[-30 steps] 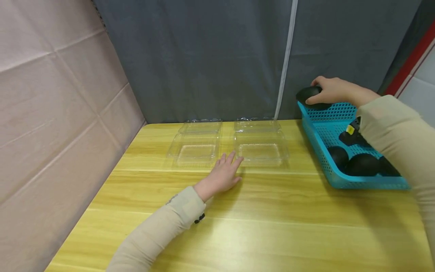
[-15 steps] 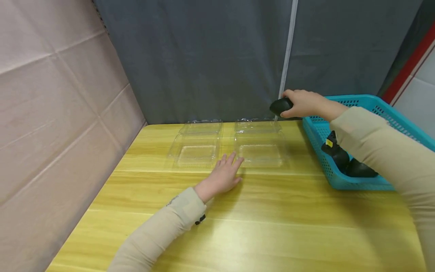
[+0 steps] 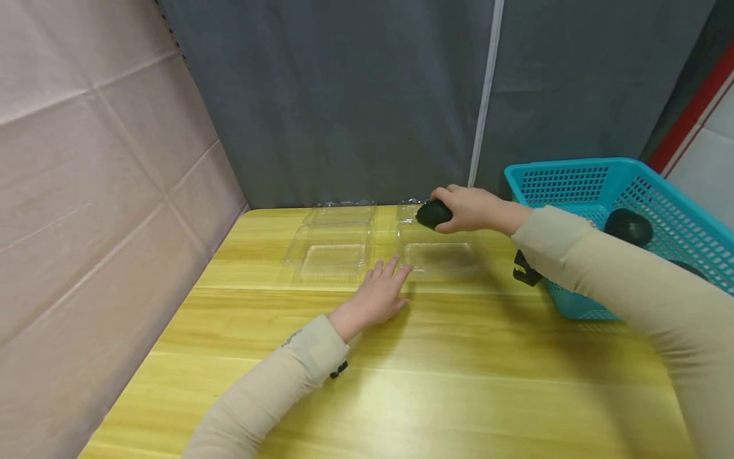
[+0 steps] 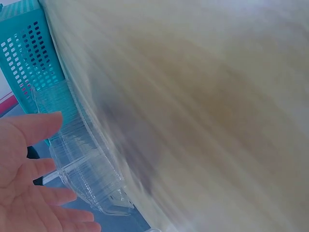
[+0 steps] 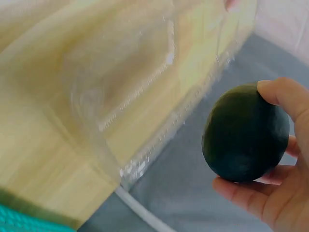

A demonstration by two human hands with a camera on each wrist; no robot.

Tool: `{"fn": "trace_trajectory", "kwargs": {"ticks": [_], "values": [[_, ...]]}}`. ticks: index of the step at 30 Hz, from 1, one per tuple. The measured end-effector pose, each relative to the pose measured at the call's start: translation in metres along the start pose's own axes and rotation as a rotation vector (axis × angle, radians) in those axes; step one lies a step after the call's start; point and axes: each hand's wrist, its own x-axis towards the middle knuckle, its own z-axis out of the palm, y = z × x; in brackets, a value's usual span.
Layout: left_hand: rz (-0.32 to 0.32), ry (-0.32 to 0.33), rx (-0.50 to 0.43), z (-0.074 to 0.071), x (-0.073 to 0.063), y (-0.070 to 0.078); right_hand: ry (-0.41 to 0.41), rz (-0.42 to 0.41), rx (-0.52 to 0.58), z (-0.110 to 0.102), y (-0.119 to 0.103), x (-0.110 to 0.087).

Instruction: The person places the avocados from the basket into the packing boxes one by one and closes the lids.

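My right hand (image 3: 467, 207) grips a dark green avocado (image 3: 434, 215) by its sides, over the right-hand clear plastic clamshell box (image 3: 438, 258). The right wrist view gives the avocado (image 5: 244, 133) as a smooth oval between thumb and fingers, above the box (image 5: 130, 92). My left hand (image 3: 375, 296) lies low over the table with fingers spread, its fingertips right at the near edge between the two boxes. It holds nothing. The left-hand clamshell box (image 3: 335, 255) stands with its lid raised back, like the other one.
A turquoise perforated basket (image 3: 564, 164) stands at the right, with more avocados (image 3: 629, 227) in it, partly hidden by my right sleeve. A grey curtain (image 3: 344, 108) hangs behind the wooden table (image 3: 459, 395), and a pale cloth wall (image 3: 103, 223) rises at the left.
My right hand has carried the avocado from above the basket's far left corner leftward and down to above the right-hand box. My left hand has stayed in place.
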Motion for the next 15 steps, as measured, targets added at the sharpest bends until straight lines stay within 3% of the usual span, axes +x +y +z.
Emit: {"fn": "trace_trajectory", "kwargs": {"ticks": [8,15], "values": [[0.006,0.016,0.012,0.0,-0.001,0.001,0.015,-0.019,0.026,0.032,-0.011,0.014],[-0.001,0.016,0.016,-0.001,-0.002,0.002,0.005,0.052,0.034,0.056,-0.009,0.025]]}}
